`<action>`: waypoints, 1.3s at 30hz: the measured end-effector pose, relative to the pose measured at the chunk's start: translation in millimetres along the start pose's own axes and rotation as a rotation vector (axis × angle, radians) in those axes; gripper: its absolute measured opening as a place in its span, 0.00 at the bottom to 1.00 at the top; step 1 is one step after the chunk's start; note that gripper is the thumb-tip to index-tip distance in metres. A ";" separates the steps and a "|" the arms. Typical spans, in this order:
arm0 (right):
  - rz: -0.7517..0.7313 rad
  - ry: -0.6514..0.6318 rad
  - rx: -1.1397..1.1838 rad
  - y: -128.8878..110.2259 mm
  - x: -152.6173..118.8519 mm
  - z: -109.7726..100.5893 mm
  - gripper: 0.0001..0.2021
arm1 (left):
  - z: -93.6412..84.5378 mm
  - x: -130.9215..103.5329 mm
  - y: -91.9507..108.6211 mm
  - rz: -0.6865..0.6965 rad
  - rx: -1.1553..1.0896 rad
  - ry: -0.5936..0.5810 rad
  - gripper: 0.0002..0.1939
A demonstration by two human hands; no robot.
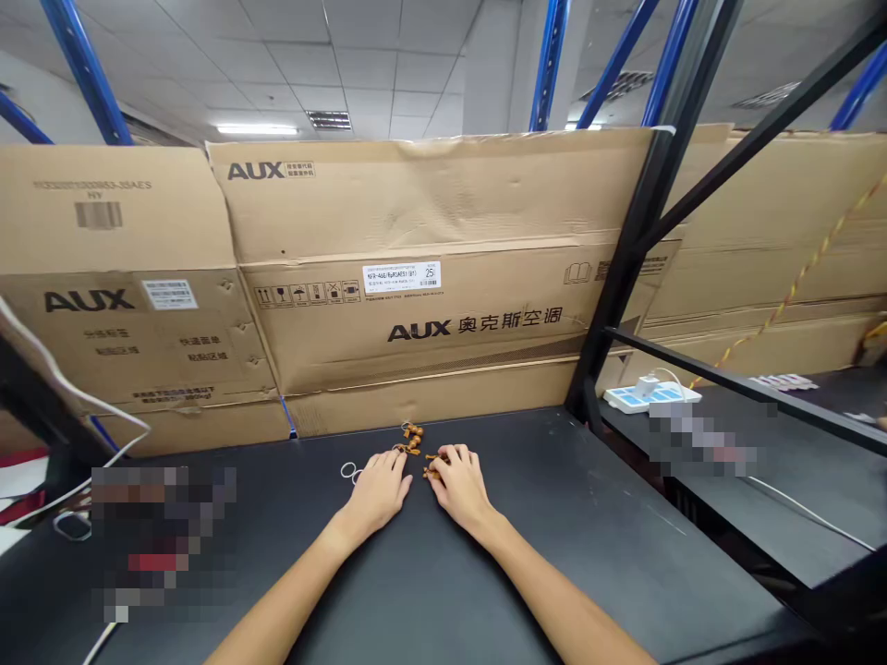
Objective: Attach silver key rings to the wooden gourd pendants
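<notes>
My left hand (380, 489) lies palm down on the black table (416, 600), its fingers stretched forward and thumb apart. White or silvery rings (348, 471) show at its outer side, partly under the fingers. Just beyond its fingertips lies a small brown bead charm (414, 434), which looks like wood, with a metal ring at its far end. My right hand (458, 485) is closed, with bent fingers over more brown charms (430, 469). These stick out on its inner side and are mostly hidden.
Large cardboard sheets (430, 212) stand along the table's back edge. A black metal post (624, 240) rises at the right. On the neighbouring table is a white power strip (634, 397). White cable (117, 406) and blurred-out items lie at the left.
</notes>
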State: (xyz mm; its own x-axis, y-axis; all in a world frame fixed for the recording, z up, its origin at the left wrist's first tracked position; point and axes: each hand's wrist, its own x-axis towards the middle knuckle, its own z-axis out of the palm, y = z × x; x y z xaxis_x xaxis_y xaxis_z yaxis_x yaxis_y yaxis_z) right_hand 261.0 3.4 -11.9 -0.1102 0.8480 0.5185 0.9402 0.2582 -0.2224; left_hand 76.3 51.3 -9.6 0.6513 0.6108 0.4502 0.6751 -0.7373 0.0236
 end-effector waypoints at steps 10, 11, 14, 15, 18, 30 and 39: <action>-0.160 -0.059 0.109 -19.4 -9.7 -8.6 0.18 | -35.7 -45.2 13.2 0.081 -0.265 -0.085 0.15; -0.159 -0.064 0.105 -19.3 -9.8 -8.1 0.17 | -36.1 -44.3 12.2 0.084 -0.285 -0.086 0.14; -0.160 -0.069 0.101 -17.5 -8.8 -7.9 0.14 | -36.4 -41.5 10.0 0.078 -0.313 -0.091 0.11; -0.161 -0.072 0.105 -17.1 -8.4 -8.4 0.13 | -36.8 -41.0 9.7 0.074 -0.317 -0.096 0.10; -0.168 -0.077 0.128 -17.5 -8.3 -10.4 0.10 | -38.9 -40.6 9.9 0.067 -0.332 -0.104 0.09; -0.248 -0.112 0.149 -18.2 -9.5 -6.9 0.05 | -38.4 -41.0 11.5 0.049 -0.337 -0.083 0.05; -0.290 -0.127 0.276 -25.6 -13.4 -7.5 0.05 | -41.9 -39.5 14.9 0.069 -0.286 -0.045 0.07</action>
State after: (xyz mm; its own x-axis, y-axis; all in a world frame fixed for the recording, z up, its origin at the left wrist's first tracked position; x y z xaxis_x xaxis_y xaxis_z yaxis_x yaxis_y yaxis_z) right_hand 240.8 -18.1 -6.9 -0.4131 0.7675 0.4903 0.7443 0.5947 -0.3039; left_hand 46.2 4.2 10.3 0.7117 0.5636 0.4192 0.5078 -0.8252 0.2474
